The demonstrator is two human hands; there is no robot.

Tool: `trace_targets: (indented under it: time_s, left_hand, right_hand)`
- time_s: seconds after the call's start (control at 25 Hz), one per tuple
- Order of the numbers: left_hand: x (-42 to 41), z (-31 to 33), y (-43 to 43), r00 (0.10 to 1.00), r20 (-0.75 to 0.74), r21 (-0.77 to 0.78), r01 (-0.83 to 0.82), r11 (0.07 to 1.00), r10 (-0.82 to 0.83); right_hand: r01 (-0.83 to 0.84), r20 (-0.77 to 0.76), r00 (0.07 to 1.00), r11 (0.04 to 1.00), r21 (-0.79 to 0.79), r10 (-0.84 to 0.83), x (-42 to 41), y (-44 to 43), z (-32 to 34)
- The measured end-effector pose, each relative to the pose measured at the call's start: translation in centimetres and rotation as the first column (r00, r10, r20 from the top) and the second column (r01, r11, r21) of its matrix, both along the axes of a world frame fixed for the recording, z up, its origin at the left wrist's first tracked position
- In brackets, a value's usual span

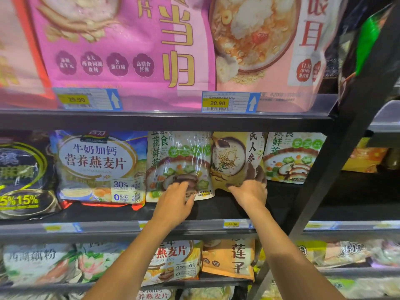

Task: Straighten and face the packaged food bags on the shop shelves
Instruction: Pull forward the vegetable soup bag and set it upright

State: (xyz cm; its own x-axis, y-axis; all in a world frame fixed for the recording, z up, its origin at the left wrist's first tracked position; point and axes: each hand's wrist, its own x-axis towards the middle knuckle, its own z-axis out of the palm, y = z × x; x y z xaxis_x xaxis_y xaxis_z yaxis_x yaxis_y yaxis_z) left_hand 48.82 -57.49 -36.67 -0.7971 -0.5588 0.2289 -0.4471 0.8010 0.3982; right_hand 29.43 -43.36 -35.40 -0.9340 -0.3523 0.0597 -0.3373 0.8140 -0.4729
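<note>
The ginseng bag (233, 161) was gripped at its lower edge by the right hand (251, 194), while the vegetable porridge bag (177, 161) was pressed beneath the flat fingers of the left hand (175, 199), and neither was judged squared yet.

Even, fairly bright overhead shop light; glare streaks the glossy vegetable bag (178, 165) at centre. Upper left and lower edges blur softly, with wide-angle bowing at the frame edges.

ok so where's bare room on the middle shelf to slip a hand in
Bare strip of the middle shelf along the front, between the bag bottoms and the price rail, widest below the right vegetable bag toward the black post. Crowded: milk oat bag, left vegetable bag and ginseng bag edge to edge, the last two touched by the left hand and right hand.
</note>
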Motion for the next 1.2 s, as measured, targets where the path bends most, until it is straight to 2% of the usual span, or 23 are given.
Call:
trace_targets:
  time_s: [0.08, 0.24, 0.4, 0.6, 0.72, 0.88, 1.04, 1.2]
  left_hand:
    - [2.4, -0.5, 0.3, 0.998, -0.058, -0.012, 0.036, 0.999, -0.037]
    - [7.7, -1.1, 1.8, 0.999, -0.02, -0.075, 0.03, 0.997, -0.031]
    - [13.7, -2.1, 4.1, 1.0, 0.015, -0.144, 0.015, 0.989, -0.013]
    - [18.7, -3.6, 8.2, 0.999, 0.03, -0.121, 0.047, 0.992, -0.043]
    - [20.3, -4.5, 11.5, 0.993, -0.009, -0.086, 0.112, 0.99, -0.114]
    - [20.8, -4.8, 15.7, 0.989, -0.052, -0.045, 0.135, 0.99, -0.137]
    - [19.3, -4.5, 21.5, 0.983, -0.088, 0.032, 0.164, 0.986, -0.16]
    - [16.0, -4.0, 26.8, 0.978, -0.1, 0.006, 0.185, 0.983, -0.183]
  right_hand:
    - [-0.031, -0.056, 0.998, 0.999, -0.024, 0.029, 2.5, 0.7, 0.2]
    - [-0.198, -0.156, 0.971, 0.974, -0.109, 0.18, 8.9, 2.6, 0.2]
    - [-0.33, -0.232, 0.924, 0.941, -0.077, 0.305, 15.9, 5.6, -0.3]
    - [-0.375, -0.262, 0.894, 0.927, 0.008, 0.364, 22.6, 11.5, -2.1]
    - [-0.345, -0.276, 0.904, 0.938, -0.021, 0.326, 24.8, 16.3, -2.7]
    - [-0.218, -0.304, 0.935, 0.971, -0.093, 0.181, 26.7, 22.0, -3.7]
    - [-0.134, -0.283, 0.955, 0.982, -0.134, 0.092, 27.5, 27.8, -5.1]
    - [-0.062, -0.253, 0.967, 0.986, -0.158, 0.02, 25.3, 34.2, -5.3]
